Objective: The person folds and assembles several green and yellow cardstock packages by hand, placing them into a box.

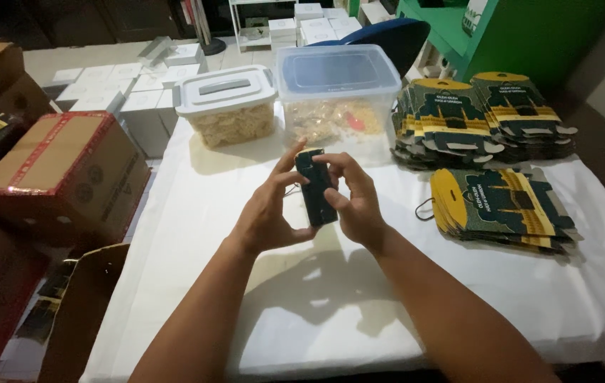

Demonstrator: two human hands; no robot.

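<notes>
Both my hands hold a small dark green folded carton [314, 186] upright above the white table [196, 234]. My left hand [268, 213] grips its left side, thumb near the top. On the carton's right side sits my right hand [356, 200], fingers curled over its top and front. A thin cord hangs by the carton. Stacks of flat dark green and yellow cartons [504, 202] lie to the right.
Two clear lidded tubs of pale snacks [228, 106] [338, 92] stand at the table's back. More flat carton stacks [483, 117] lie at back right. Brown cardboard boxes [61, 170] sit left of the table, white boxes [132, 89] on the floor beyond.
</notes>
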